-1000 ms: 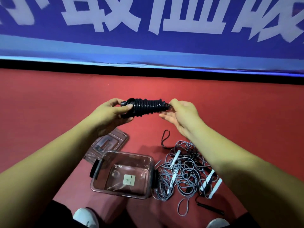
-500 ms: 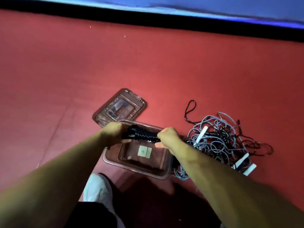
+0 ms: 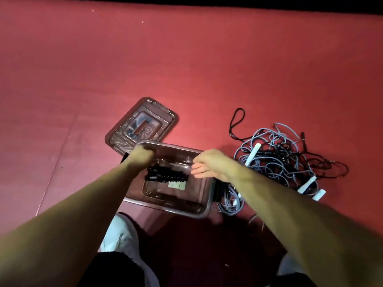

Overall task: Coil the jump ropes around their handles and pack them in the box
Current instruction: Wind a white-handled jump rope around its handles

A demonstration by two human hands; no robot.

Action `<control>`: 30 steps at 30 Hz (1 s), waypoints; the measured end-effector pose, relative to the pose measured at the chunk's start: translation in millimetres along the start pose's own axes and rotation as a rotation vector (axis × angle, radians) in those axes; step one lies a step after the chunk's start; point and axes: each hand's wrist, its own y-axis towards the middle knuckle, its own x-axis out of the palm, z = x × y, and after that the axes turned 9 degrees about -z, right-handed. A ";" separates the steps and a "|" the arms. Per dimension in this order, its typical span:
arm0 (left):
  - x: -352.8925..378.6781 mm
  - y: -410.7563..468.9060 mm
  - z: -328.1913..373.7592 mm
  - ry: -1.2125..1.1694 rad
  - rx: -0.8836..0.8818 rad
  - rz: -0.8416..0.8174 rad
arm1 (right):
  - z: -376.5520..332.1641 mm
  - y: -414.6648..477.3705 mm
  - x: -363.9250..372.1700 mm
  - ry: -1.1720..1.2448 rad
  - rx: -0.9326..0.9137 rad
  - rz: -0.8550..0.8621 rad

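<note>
**Black coil (image 3: 166, 176) laid in box (image 3: 165, 208); tangle (image 3: 275, 162) unsorted**

Black rope, wound tight into one bundle, lies on the bottom of the clear box, lengthwise toward the far side, which leaves room beside it for more. The left hand (image 3: 142, 156) is over the far left corner of the box, fingers curled, just above the coil's end. Whether it grips that end or has let go cannot be told. The right hand (image 3: 208, 167) hovers over the right side with fingers straight, grasping nothing. The lid (image 3: 143, 123) lies flat on the red floor (image 3: 207, 69) behind the box, clear of the opening, its near edge hidden by the rim. The tangle of grey-blue and black ropes with white handles (image 3: 253, 153) sits just right of the box, within reach.

Judgement: one rope is packed. The others need separating and coiling, and the mingled strands may snag.
</note>
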 end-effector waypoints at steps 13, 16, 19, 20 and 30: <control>165.4 -20.2 142.2 0.151 0.322 -0.456 | 66.9 -59.9 -178.9 -0.504 -0.102 0.721; 199.3 10.4 131.9 0.670 0.341 -0.352 | 88.5 -52.6 -185.7 -0.518 -0.161 0.622; 214.0 29.2 117.8 1.051 0.236 -0.293 | 99.1 -38.1 -185.3 -0.608 -0.153 0.542; 214.7 30.8 114.6 1.088 0.193 -0.285 | 98.4 -34.8 -182.9 -0.612 -0.133 0.543; 188.7 5.3 147.7 0.368 0.328 -0.452 | 64.3 -64.4 -161.2 -0.734 -0.121 0.711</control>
